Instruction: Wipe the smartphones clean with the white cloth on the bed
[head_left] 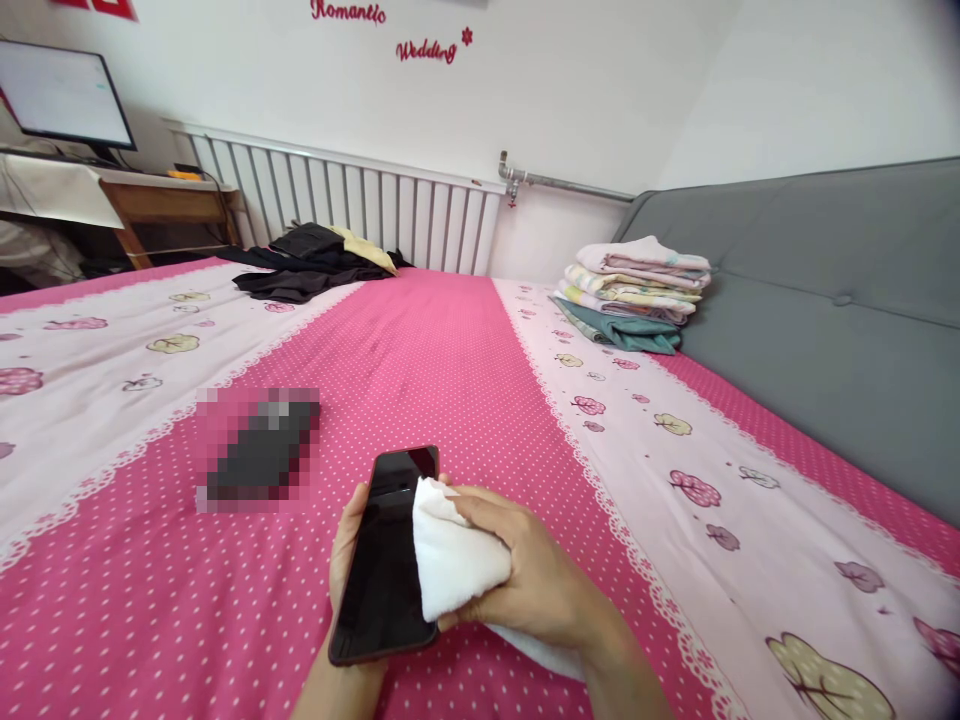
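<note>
Low in the middle of the view, my left hand (347, 540) is wrapped round a smartphone (382, 560) from below, its dark screen facing up. The phone has a thin reddish-brown edge. My right hand (525, 560) grips a folded white cloth (454, 555), which lies against the right side of the screen. A tail of the cloth hangs below my right wrist. Most of my left fingers are hidden under the phone. Left of the phone, a dark flat object (262, 450), blurred by pixelation, rests on the pink dotted bedspread (435, 350).
A stack of folded fabrics (637, 290) sits against the grey headboard (810, 310) at right. Dark clothes (307, 260) and a yellow piece lie at the bed's far edge, before a white radiator (360, 200). A monitor (64, 95) stands on a desk (165, 205) at far left.
</note>
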